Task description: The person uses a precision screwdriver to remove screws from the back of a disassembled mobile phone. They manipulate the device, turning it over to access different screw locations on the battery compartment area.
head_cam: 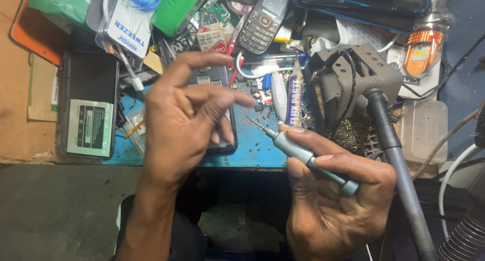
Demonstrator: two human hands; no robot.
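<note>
Steel screwdriver (303,155) gripped in my right hand (333,200); left hand (187,119) open, empty, above phone (217,109).
Risk: tip slipping, gouging the phone.

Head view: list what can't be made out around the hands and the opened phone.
- Opened phone: mostly hidden by the left hand.
- Anything pinched in the left fingertips: too small to tell.
- Screwdriver tip: too fine to read its type.
- Grey hose: cut off by the bottom edge.
</note>
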